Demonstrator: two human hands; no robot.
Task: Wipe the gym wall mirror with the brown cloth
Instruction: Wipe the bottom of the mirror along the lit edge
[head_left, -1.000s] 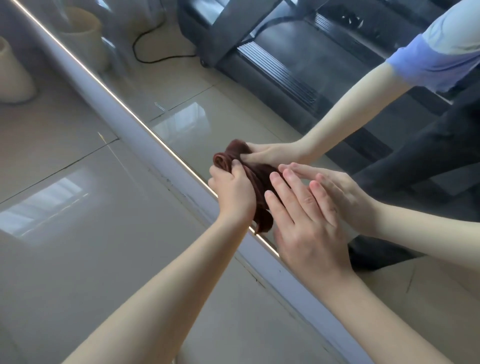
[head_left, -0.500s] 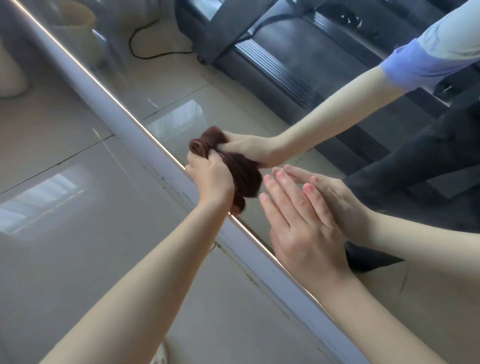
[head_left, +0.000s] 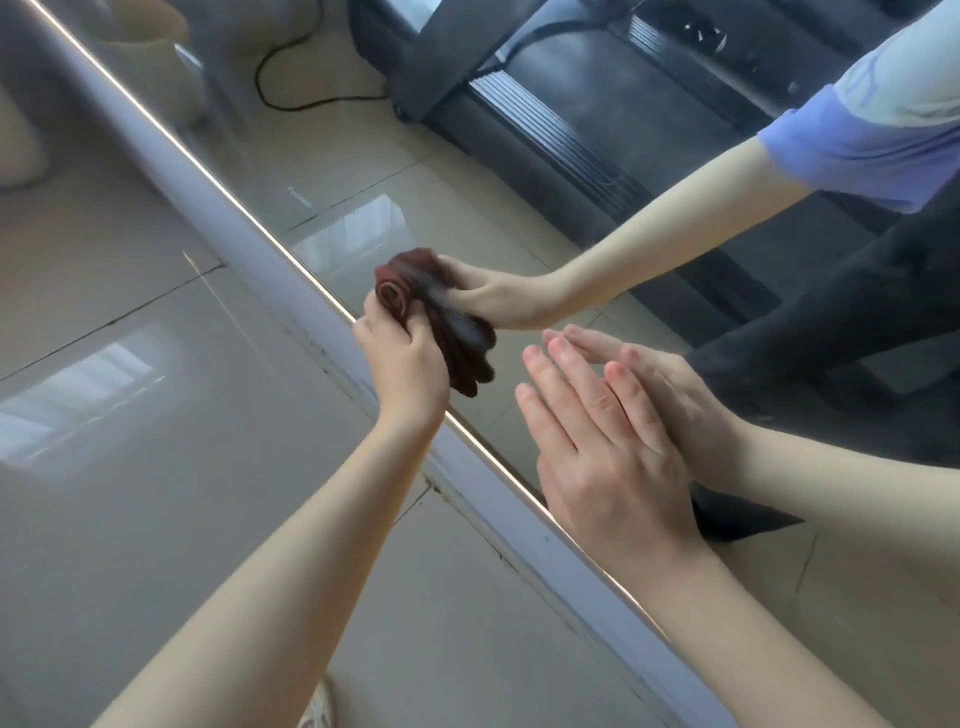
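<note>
The wall mirror (head_left: 467, 171) fills the upper right of the view, its lower edge running diagonally along a pale frame strip (head_left: 291, 291). My left hand (head_left: 402, 358) grips the bunched brown cloth (head_left: 457, 343) and presses it against the glass just above that lower edge. My right hand (head_left: 597, 447) lies flat on the mirror to the right of the cloth, fingers straight and together. Both hands and arms are doubled by their reflections in the glass.
Glossy beige floor tiles (head_left: 156, 415) spread below the mirror. A treadmill (head_left: 597, 104) and a black cable (head_left: 280, 98) appear only as reflections. A pale round container (head_left: 15, 145) stands on the floor at the far left. A shoe tip (head_left: 319, 706) shows at the bottom.
My left hand has slid the cloth up and to the left along the mirror's lower edge, away from my right hand, which stays flat on the glass.
</note>
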